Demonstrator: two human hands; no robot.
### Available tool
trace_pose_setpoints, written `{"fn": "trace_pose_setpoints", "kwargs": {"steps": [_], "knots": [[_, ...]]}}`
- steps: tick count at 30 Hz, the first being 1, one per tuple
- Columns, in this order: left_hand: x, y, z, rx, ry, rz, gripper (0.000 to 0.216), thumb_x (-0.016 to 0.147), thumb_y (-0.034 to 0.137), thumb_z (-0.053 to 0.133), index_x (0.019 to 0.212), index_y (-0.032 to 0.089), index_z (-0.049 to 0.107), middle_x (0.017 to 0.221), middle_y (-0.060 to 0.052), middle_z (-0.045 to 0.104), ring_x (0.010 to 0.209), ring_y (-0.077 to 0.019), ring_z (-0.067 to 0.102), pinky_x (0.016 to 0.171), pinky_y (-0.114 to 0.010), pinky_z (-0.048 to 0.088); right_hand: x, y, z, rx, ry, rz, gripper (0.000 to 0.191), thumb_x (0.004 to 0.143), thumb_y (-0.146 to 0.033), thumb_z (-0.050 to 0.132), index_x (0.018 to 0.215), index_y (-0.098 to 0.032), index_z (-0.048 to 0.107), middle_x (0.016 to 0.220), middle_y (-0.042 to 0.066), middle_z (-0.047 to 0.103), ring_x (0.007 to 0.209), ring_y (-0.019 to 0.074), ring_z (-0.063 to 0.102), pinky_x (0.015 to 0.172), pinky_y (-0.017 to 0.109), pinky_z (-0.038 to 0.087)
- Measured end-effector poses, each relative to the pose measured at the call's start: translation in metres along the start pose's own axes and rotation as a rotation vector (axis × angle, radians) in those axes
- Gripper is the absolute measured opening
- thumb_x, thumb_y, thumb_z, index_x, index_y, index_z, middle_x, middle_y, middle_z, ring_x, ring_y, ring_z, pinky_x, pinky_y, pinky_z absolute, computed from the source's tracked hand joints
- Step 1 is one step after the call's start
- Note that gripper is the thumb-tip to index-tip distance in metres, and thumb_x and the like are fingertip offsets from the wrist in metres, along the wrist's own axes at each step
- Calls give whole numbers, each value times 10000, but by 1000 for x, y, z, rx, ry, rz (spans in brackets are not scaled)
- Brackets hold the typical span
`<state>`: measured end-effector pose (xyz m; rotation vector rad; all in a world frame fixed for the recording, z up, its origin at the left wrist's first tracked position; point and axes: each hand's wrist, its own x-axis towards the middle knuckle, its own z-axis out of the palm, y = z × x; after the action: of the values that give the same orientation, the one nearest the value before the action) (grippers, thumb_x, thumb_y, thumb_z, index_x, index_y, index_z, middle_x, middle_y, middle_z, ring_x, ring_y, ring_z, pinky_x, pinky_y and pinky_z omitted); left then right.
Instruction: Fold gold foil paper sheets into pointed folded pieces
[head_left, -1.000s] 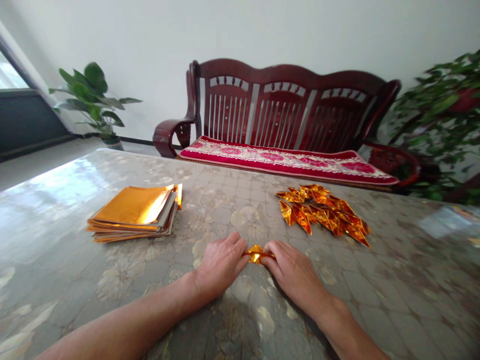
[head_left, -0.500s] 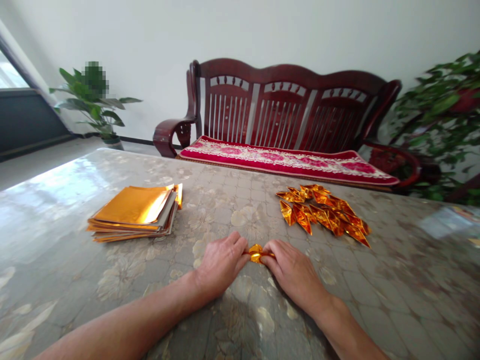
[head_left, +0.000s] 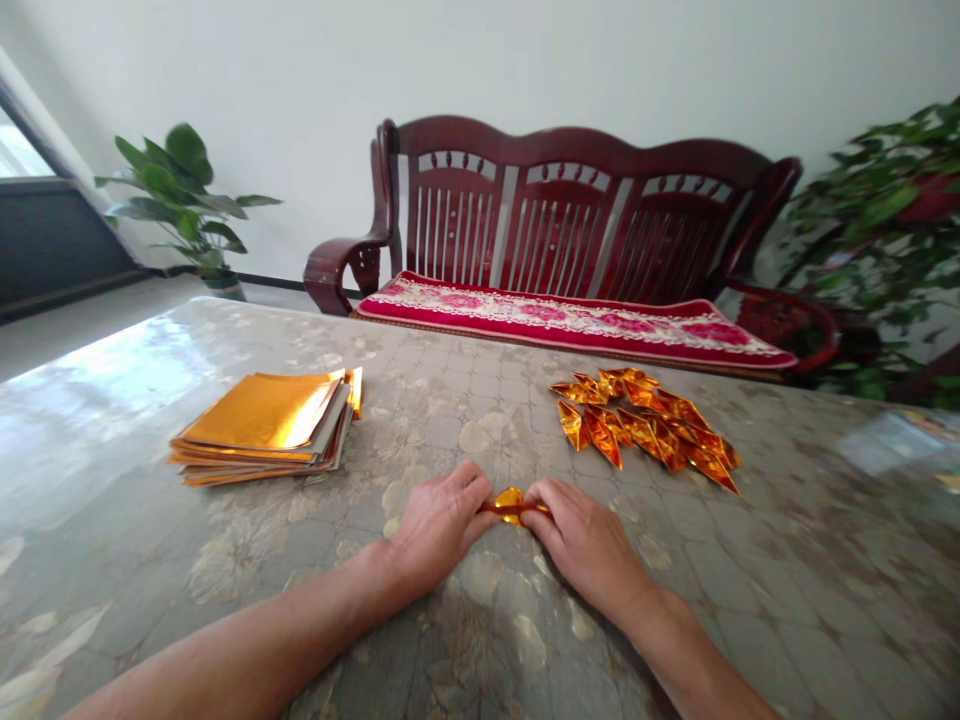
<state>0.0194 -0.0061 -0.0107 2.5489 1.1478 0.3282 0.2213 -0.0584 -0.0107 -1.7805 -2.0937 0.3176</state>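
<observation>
Between my two hands is a small folded gold foil paper ingot (head_left: 510, 505), shiny and rounded in the middle. The fingers and thumb of my left hand (head_left: 444, 515) pinch its left end. My right hand (head_left: 581, 530) grips the right end in the same way, so both tips are hidden. A stack of flat gold foil paper sheets (head_left: 262, 415) lies to the left, its edges uneven. Right of my hands, beyond them, rests a group of several folded foil ingots (head_left: 652, 425) with pointed ends.
The table (head_left: 420, 400) has a patterned, glossy cover. A clear plastic packet (head_left: 892, 445) lies at its right side. Behind the table stands a dark red wooden bench (head_left: 562, 215) with a red floral cushion (head_left: 577, 320). Potted plants (head_left: 184, 190) flank the bench.
Both hands keep their pinch on the foil ingot and stay in nearly the same place. A little more of its left end shows beside the left fingers. The stack and the finished pieces have not moved.
</observation>
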Motion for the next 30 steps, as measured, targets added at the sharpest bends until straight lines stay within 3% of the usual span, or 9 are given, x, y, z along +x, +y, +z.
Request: {"fn": "trace_pose_setpoints", "kwargs": {"steps": [13,30], "knots": [[-1,1,1,-29,4,0,137,941,260,513,840,208,590,843,4,638,773,-150,630,656,-232,406,-2,0,-1,3,4,-42,97,934,-228,564,839,-232,583,855,0,652,822,184,614,693,281,415],[-2,5,-1,-41,-7,-83,98,934,312,534,901,233,581,899,15,669,823,-172,658,655,-238,413,-2,1,1,-12,15,-42,85,926,-218,563,842,-230,566,857,5,649,828,191,611,699,290,411]]}}
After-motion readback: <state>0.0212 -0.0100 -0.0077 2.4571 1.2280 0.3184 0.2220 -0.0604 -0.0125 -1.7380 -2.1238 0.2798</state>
